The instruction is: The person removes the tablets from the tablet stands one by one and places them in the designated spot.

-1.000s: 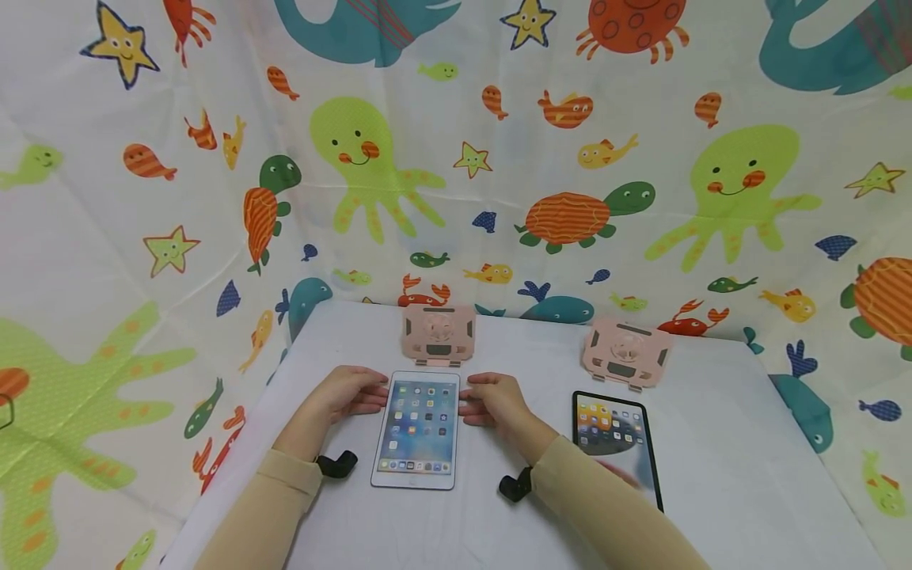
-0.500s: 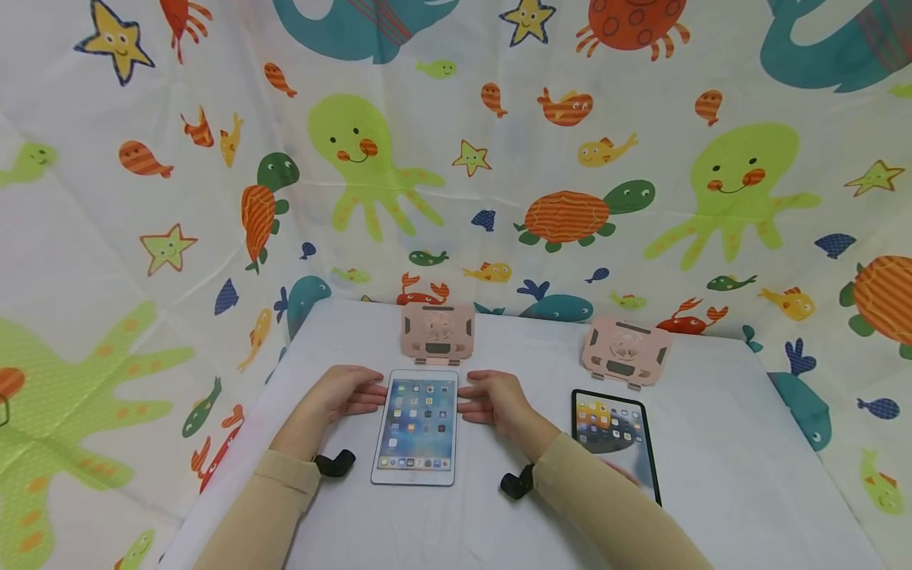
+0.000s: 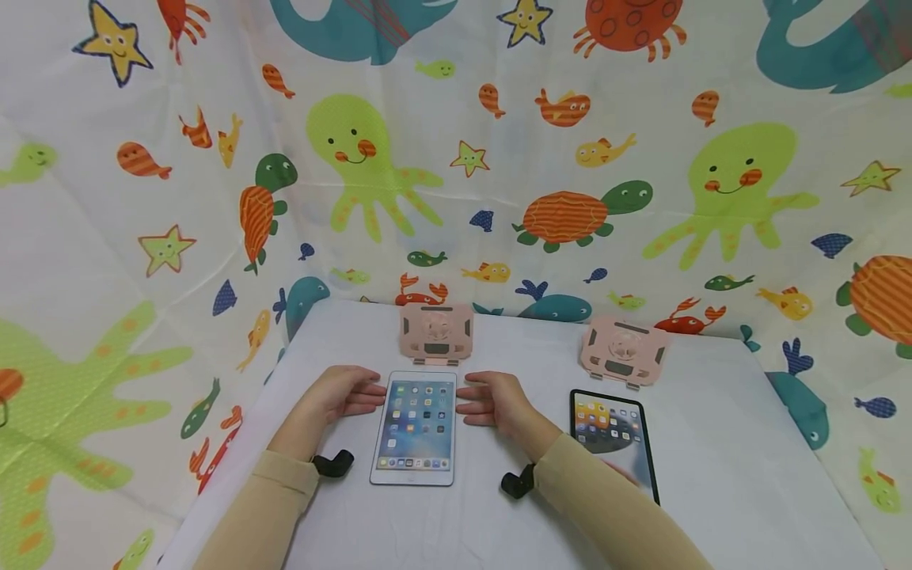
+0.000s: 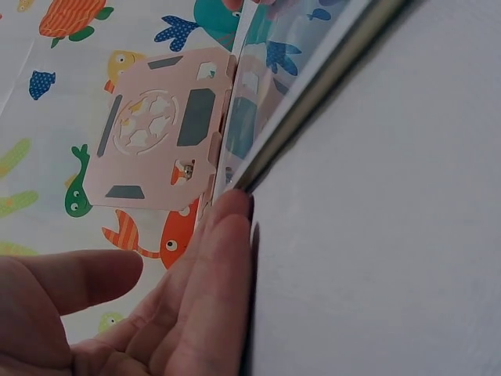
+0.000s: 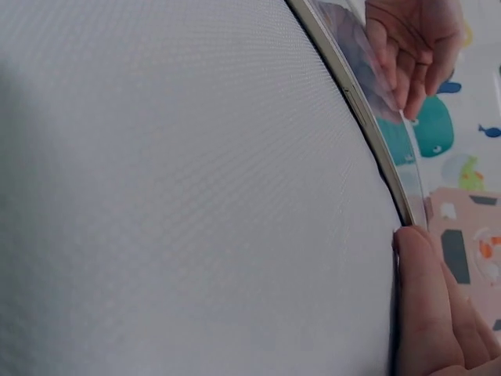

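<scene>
- The left hand lies flat and low, palm turned inward, with its fingers straight and close together.
- The right hand lies the same way on the other side, its fingers straight too.
- The two hands face each other, fingertips pointing inward.
- Both arms wear tan sleeves and reach forward.
</scene>
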Motion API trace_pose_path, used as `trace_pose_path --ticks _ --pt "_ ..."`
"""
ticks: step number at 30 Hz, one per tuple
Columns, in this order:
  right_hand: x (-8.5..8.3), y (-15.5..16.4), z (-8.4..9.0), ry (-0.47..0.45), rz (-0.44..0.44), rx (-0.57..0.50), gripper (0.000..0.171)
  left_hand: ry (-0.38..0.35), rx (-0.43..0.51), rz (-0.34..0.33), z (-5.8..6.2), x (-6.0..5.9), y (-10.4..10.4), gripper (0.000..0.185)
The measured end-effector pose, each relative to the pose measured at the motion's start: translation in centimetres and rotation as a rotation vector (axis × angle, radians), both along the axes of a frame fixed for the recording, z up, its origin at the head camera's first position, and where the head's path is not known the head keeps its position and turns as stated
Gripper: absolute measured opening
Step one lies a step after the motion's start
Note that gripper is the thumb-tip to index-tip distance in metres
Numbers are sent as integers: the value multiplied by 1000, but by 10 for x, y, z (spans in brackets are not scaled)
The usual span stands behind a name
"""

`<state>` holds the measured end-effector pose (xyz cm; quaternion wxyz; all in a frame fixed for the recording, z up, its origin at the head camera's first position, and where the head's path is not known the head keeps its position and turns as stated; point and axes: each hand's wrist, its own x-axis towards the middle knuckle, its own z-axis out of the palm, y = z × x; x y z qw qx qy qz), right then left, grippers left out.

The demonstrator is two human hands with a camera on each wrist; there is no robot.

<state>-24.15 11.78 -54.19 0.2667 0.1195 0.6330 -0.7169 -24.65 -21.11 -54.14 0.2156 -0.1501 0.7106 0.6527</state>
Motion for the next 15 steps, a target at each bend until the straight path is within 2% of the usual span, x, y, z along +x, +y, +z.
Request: trace_pose_path --ticks 9,15 --pt "2 2 1 17 59 17 52 -16 0 -16 3 1 -3 49" --pt "3 7 9 16 83 25 53 -21 -41 -30 6 1 -2 53"
